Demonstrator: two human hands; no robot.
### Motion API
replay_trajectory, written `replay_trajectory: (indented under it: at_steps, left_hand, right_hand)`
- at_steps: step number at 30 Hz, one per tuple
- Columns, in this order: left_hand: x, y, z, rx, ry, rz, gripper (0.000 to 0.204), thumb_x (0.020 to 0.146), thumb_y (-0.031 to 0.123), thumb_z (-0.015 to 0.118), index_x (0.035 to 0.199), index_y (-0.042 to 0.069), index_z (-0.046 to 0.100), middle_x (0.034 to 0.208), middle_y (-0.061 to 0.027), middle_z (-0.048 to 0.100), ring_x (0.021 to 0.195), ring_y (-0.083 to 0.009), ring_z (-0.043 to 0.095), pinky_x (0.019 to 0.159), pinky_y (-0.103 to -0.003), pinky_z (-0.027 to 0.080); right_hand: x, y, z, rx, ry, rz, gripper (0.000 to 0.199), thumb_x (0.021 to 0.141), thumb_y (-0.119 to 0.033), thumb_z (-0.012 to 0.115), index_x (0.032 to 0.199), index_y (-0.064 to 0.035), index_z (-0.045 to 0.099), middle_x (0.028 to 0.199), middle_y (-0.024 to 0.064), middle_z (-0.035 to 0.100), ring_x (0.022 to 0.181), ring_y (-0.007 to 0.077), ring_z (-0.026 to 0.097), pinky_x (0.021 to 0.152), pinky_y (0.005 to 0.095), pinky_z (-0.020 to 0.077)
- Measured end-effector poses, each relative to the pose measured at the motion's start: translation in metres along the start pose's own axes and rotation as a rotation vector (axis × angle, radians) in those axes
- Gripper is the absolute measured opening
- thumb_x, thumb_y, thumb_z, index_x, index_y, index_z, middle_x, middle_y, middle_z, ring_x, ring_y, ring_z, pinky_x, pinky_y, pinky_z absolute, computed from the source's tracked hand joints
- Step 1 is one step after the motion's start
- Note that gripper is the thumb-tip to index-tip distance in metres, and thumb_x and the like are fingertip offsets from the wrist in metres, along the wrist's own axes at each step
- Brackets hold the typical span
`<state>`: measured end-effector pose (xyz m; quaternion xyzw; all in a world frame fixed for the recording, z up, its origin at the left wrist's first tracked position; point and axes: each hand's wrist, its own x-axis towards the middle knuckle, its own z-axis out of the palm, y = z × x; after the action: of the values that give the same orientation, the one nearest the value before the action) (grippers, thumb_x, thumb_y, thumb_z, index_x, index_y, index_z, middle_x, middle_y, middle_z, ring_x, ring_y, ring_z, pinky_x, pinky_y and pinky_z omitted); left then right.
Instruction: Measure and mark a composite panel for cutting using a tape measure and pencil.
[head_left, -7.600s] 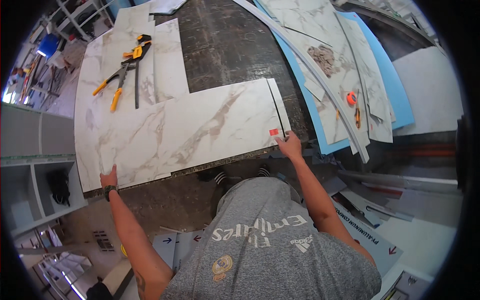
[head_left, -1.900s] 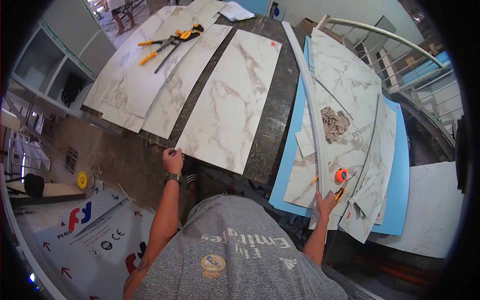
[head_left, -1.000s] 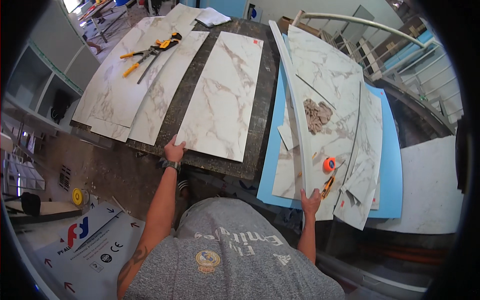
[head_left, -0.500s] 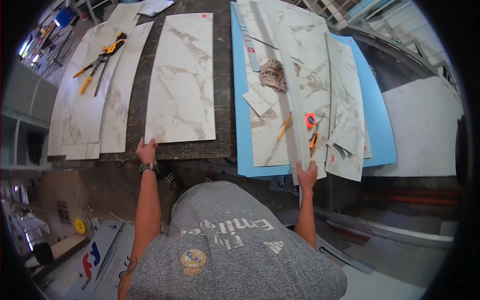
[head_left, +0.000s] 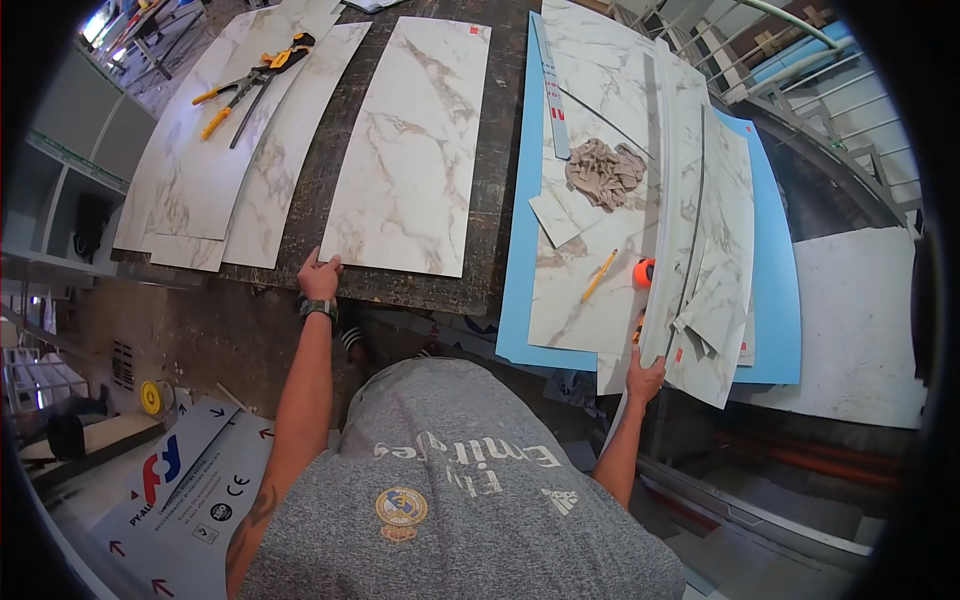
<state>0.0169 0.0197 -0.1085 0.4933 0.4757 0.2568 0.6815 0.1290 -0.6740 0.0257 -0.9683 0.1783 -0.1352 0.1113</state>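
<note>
My left hand (head_left: 319, 277) is closed on the near left corner of a white marble-patterned panel (head_left: 410, 150) lying on the dark worktable. My right hand (head_left: 645, 377) grips the near end of a long white strip (head_left: 667, 180), which stretches away over more marbled sheets (head_left: 590, 310). Just left of the strip are a crumpled brown cloth (head_left: 604, 174), a yellow pencil (head_left: 599, 276) and an orange tape measure (head_left: 643, 272), its right side covered by the strip. A knife with an orange-yellow handle (head_left: 639, 325) shows only in part near my right fingers.
Yellow-black clamps (head_left: 262, 80) rest on stacked marbled panels (head_left: 190, 150) at the left. A grey ruler (head_left: 551, 95) lies on the right stack, above a blue sheet (head_left: 518, 300). Small offcuts (head_left: 715, 312) sit right of the strip. A metal railing (head_left: 800, 60) stands far right.
My right hand has moved the white strip to the right, uncovering the cloth and partly covering the tape measure and knife. My left hand stays on the panel's corner. The whole view has shifted.
</note>
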Motion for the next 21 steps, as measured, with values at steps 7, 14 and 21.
replay_trajectory:
  at_steps: [7,14,21]
  left_hand:
    - [-0.004,0.001,0.0,-0.03,-0.001,0.015,0.058,0.086,-0.001,0.076,0.141,-0.004,0.058,0.093,-0.0122,0.068,0.073,-0.0169,0.065,0.064,-0.026,0.058]
    - [0.001,0.003,-0.005,0.131,0.011,0.084,0.049,0.084,-0.002,0.076,0.132,-0.003,0.066,0.088,-0.0108,0.073,0.069,-0.0138,0.064,0.062,-0.025,0.053]
    - [0.004,0.013,0.014,0.372,-0.197,0.086,0.048,0.082,0.004,0.077,0.129,-0.001,0.069,0.091,-0.0117,0.075,0.071,-0.0161,0.066,0.065,-0.028,0.054]
  right_hand:
    - [0.01,0.011,0.01,-0.049,-0.039,0.096,0.081,0.084,-0.066,0.071,0.122,0.0037,0.059,0.109,0.0284,0.066,0.098,0.0477,0.064,0.087,0.0503,0.0522]
    - [0.024,0.028,0.021,-0.06,-0.013,0.107,0.078,0.084,-0.066,0.071,0.12,0.0036,0.062,0.106,0.0281,0.068,0.096,0.047,0.066,0.087,0.0512,0.0532]
    - [0.048,0.033,0.034,-0.305,0.326,0.023,0.056,0.087,-0.047,0.074,0.114,0.0005,0.066,0.098,0.0225,0.069,0.093,0.0428,0.064,0.087,0.0477,0.0535]
